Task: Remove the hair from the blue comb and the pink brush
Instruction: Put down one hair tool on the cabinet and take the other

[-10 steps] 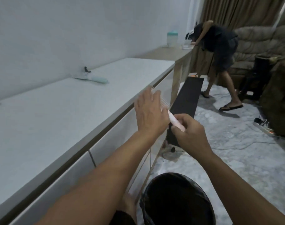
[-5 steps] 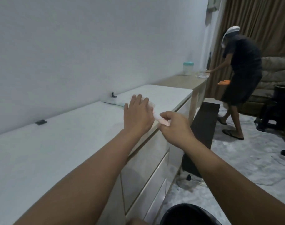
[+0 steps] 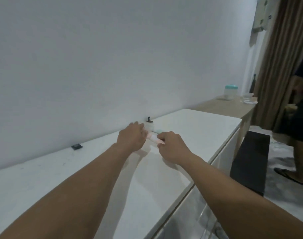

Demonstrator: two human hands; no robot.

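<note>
Here, both forearms reach out over the white cabinet top (image 3: 190,125), hands close together near the wall. The right hand (image 3: 171,147), knuckles up, curls its fingers round the handle of the pink brush (image 3: 153,138); the brush head runs left under the left hand (image 3: 131,137), whose fingers bend down over it, though whether they pinch anything cannot be told. Just behind the hands lies the blue comb (image 3: 158,131), only its pale teal end showing, beside a whitish blurred shape and a small dark hook (image 3: 149,119) at the wall's foot. A small black object (image 3: 77,146) sits further left on the top. Beyond, a wooden side table (image 3: 233,107) carries a teal-lidded jar (image 3: 230,92) and a clear cup (image 3: 247,98). Off the cabinet's right edge stand a dark panel (image 3: 249,161), marbled floor, brown curtain (image 3: 276,57) and another person (image 3: 302,118).
</note>
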